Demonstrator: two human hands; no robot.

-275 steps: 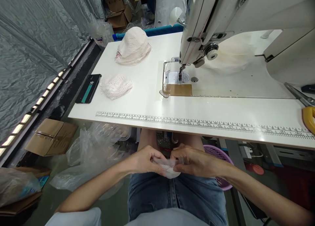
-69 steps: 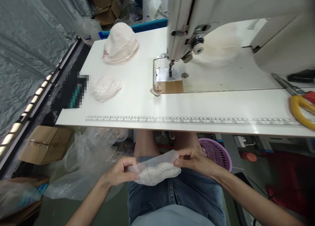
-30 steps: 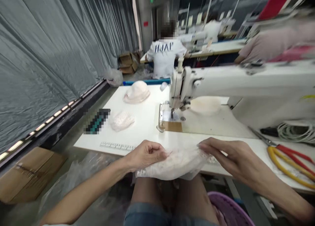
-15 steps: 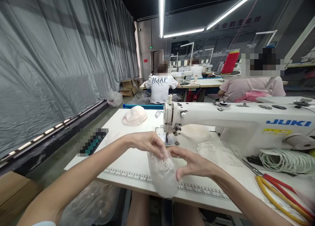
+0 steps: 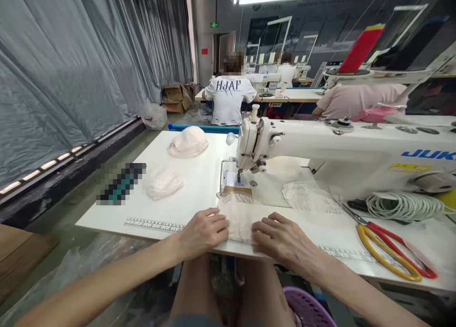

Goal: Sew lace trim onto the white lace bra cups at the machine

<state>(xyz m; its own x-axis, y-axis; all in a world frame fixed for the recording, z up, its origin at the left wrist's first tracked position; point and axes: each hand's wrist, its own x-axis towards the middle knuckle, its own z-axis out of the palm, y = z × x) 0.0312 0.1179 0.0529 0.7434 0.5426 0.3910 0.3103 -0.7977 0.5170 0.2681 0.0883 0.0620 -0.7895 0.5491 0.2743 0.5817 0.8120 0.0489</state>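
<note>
A sheer white fabric piece (image 5: 238, 220) with a lace-like patterned end lies on the sewing table's front part, its far end close to the presser foot (image 5: 239, 177) of a white sewing machine (image 5: 260, 146). My left hand (image 5: 206, 229) has its bent fingers on the fabric's left edge. On the opposite edge, the curled fingers of my right hand (image 5: 280, 234) hold the cloth. Both thumbs are mostly hidden. A brown strip (image 5: 238, 190) crosses the table just in front of the needle area.
Two pale cup-shaped fabric pieces (image 5: 188, 141) lie left on the table. Right of the needle is more lace fabric (image 5: 308, 195), then scissors (image 5: 390, 251) with red and yellow handles and a coil of pale cord (image 5: 404, 207). Below stands a purple basket (image 5: 306, 308). Co-workers sit ahead.
The fabric, bunched up and lifted between my hands before, now lies spread on the table. My hands have moved apart and down toward the front edge. The view has tilted downward.
</note>
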